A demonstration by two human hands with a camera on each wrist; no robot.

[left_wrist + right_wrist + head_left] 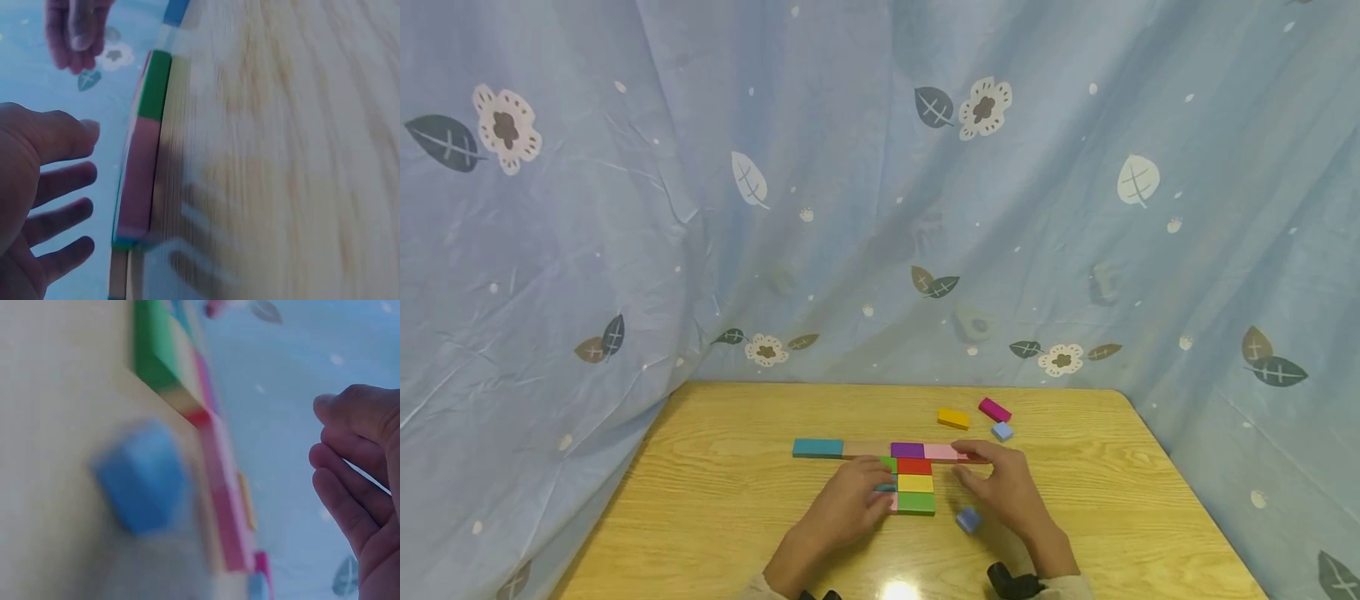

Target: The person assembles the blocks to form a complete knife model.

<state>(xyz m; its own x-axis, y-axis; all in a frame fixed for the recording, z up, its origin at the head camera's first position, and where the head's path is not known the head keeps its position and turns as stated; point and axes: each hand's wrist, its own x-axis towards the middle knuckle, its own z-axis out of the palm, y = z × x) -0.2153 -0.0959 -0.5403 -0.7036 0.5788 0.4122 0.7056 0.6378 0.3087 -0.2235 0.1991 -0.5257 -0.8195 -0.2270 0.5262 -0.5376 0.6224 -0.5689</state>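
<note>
Coloured blocks lie joined on the table: a long row with a teal block [817,448], a bare-wood block [863,449], a purple block [907,450] and a pink block [940,452]. Against its near side sit a red block [914,467], a yellow block [915,483] and a green block [916,503]. My left hand [850,502] is beside this stack, partly covering its left blocks, fingers spread in the left wrist view. My right hand [1006,487] hovers by the row's right end, fingers loosely bent around nothing. Below it is a blue block [967,520], blurred in the right wrist view.
Towards the back right of the wooden table [722,500] lie an orange block [953,418], a magenta block [995,410] and a small light blue block [1002,431]. A patterned blue curtain [850,208] hangs behind the table and along its sides.
</note>
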